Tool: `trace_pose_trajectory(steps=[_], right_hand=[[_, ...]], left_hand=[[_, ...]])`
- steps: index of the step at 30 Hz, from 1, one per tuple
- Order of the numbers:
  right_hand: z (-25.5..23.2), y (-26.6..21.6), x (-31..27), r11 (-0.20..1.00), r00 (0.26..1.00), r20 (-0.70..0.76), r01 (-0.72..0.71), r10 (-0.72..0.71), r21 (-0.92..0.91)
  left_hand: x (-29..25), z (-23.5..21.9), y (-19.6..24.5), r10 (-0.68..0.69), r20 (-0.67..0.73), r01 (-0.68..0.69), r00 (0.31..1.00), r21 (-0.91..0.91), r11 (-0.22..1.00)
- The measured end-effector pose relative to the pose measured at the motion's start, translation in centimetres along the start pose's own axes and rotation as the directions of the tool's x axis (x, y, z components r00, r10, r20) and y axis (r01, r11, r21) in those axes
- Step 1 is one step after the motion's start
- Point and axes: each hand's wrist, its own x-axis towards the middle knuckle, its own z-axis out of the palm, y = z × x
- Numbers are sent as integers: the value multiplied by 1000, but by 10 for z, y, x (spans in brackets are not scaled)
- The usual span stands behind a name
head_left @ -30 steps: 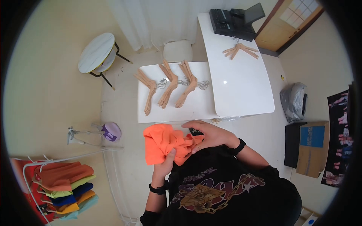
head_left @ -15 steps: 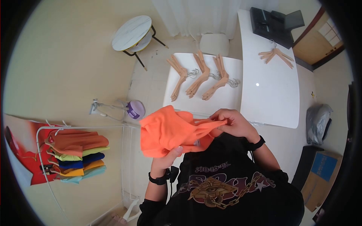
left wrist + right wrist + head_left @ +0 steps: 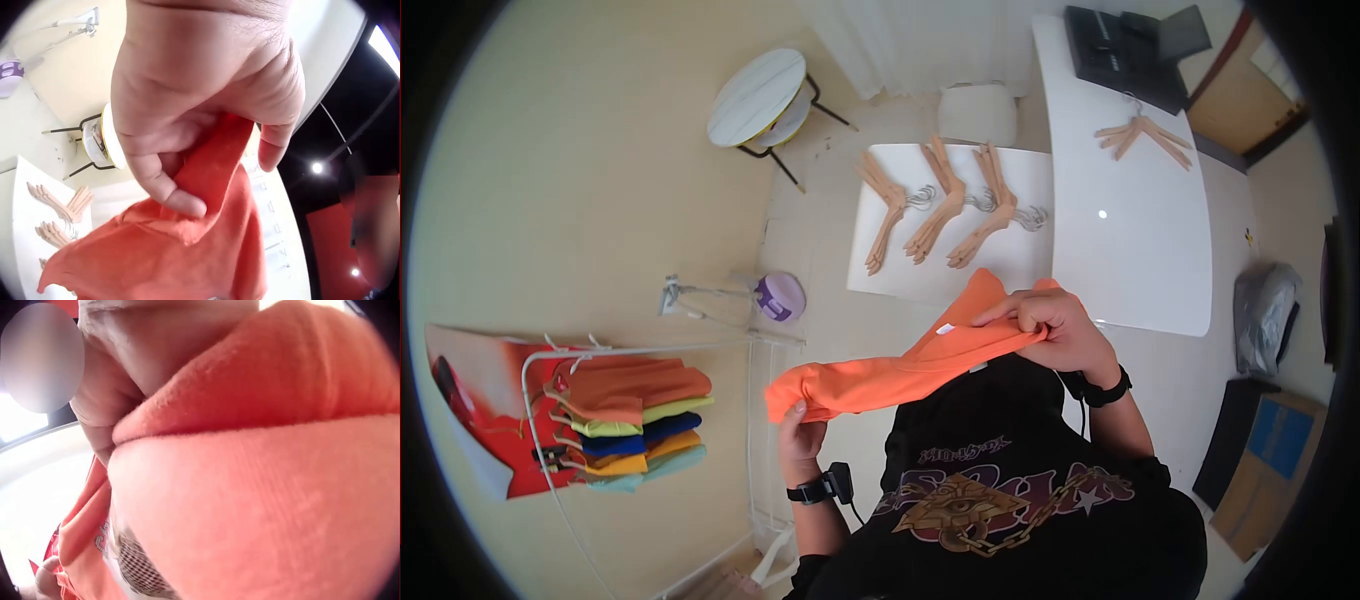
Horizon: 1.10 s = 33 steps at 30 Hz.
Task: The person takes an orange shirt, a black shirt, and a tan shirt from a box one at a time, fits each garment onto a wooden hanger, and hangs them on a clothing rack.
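An orange shirt [image 3: 870, 385] is stretched between both hands in front of the body, with a small white label showing near its right end. My left hand [image 3: 802, 437] grips its left end; in the left wrist view the left hand [image 3: 200, 75] has fingers curled around a fold and the cloth [image 3: 156, 256] hangs beyond. My right hand [image 3: 1072, 335] pinches the other end near the label. From the right wrist, the right hand [image 3: 125, 362] is partly hidden behind a broad fold of the shirt [image 3: 262, 500], and part of a print shows lower left.
Three bunches of wooden hangers [image 3: 945, 215] lie on a white table [image 3: 1020, 265]. More hangers [image 3: 1142, 138] lie on the adjoining white counter [image 3: 1130, 250], near a black cash register [image 3: 1120, 55]. At left stands a rack with several coloured shirts [image 3: 635, 390]; a purple-and-white steamer [image 3: 780, 297] is behind it.
The bunched orange shirt has been drawn out lengthwise. My hands have moved apart, the right one to the right and the left slightly left. The head view has shifted.
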Motion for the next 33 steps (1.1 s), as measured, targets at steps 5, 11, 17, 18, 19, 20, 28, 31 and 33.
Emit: trace_pose_trajectory(steps=[5,11,17,18,19,20,28,31,33], right_hand=[[21,-39,-63,994,961,-272,-79,57,-71],[64,-113,-168,975,792,-590,-222,160,-34],[76,-157,-254,976,584,-811,-192,33,-98],[74,-160,-269,974,563,-826,-193,13,-116],[71,-165,-284,974,544,-839,-183,-11,-131],[69,-169,-299,973,554,-832,-175,-29,-151],[45,-208,-465,922,398,-901,-258,-171,-289],[47,-220,-514,924,222,-948,-259,-228,-283],[43,-222,-543,907,99,-962,-322,-253,-271]], left_hand=[[95,-1,-25,-415,272,465,869,-158,871],[148,138,-93,-866,351,153,356,892,425],[101,247,-145,-769,633,79,-94,774,628],[89,264,-147,-737,667,181,-114,743,644],[83,272,-163,-621,764,36,-176,635,771],[75,280,-174,-620,759,10,-196,634,773],[-47,445,-248,-762,502,-113,-410,801,588],[-106,502,-279,-756,511,-433,-409,620,654],[-132,527,-298,-756,522,-447,-394,610,654]])
